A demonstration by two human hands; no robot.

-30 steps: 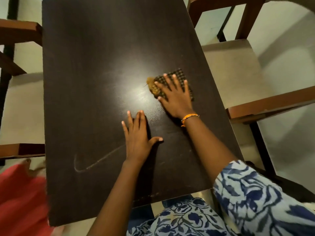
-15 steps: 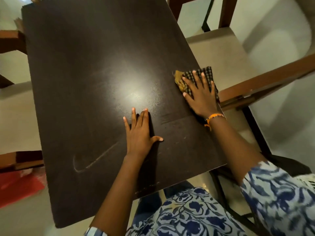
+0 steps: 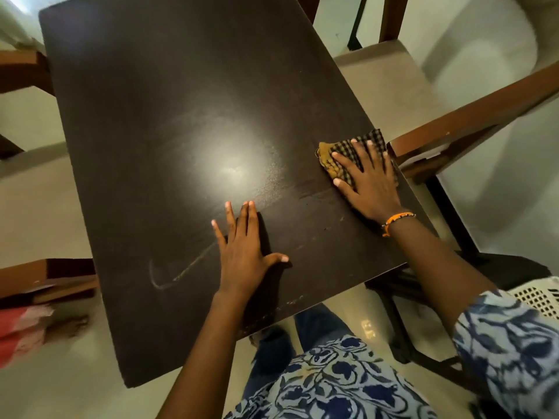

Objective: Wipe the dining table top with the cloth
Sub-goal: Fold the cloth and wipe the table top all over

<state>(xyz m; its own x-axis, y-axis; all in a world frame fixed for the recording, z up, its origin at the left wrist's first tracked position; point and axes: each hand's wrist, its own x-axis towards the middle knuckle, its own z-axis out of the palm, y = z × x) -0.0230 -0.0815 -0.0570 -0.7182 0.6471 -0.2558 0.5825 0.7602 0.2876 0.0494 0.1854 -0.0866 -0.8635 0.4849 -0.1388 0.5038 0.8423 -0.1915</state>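
The dark brown dining table top (image 3: 169,122) fills the middle of the view, with a bright glare patch at its centre. A checked black-and-tan cloth (image 3: 348,149) with a mustard corner lies at the table's right edge. My right hand (image 3: 367,181) presses flat on the cloth, fingers spread, an orange band at the wrist. My left hand (image 3: 245,246) rests palm-down on the bare table near the front, holding nothing. A pale curved smear (image 3: 178,275) marks the surface left of that hand.
A wooden chair with a beige seat (image 3: 390,86) stands close against the table's right edge, its armrest (image 3: 472,122) next to the cloth. Another chair's wooden arms (image 3: 45,276) show at the left. A white perforated basket (image 3: 538,294) sits at the right. A red-clothed person's foot (image 3: 65,325) is at lower left.
My right hand has slid the cloth from the table's middle right out to its right edge. My left hand has stayed planted on the table. The camera view shifted.
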